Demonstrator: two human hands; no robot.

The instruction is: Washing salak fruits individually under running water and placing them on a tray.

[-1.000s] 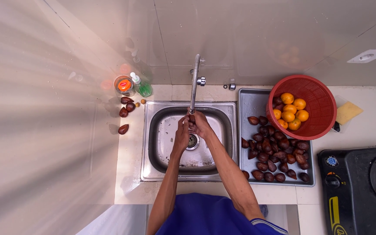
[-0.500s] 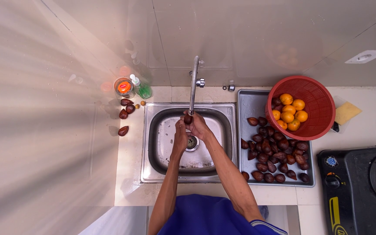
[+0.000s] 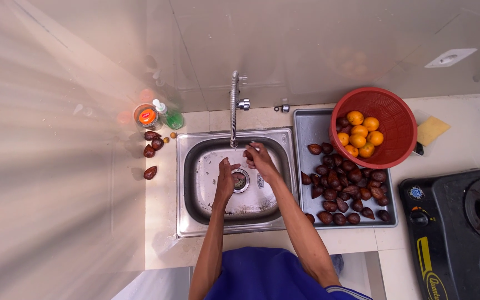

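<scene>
Partly hidden, something dark sits between both hands point(image 3: 245, 164)

Both hands point(image 3: 245, 166) over steel sink point(image 3: 195, 183), under faucet point(image 3: 233, 108)

Stove point(image 3: 462, 222) cut off by right edge.

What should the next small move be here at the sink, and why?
Probably carry the dark fruit in the right hand across to the metal tray on the right. That hand's grip sits just under the faucet spout, over the sink, so the fruit looks rinsed, and the tray already holds the brown fruits. The left hand looks free.
</scene>
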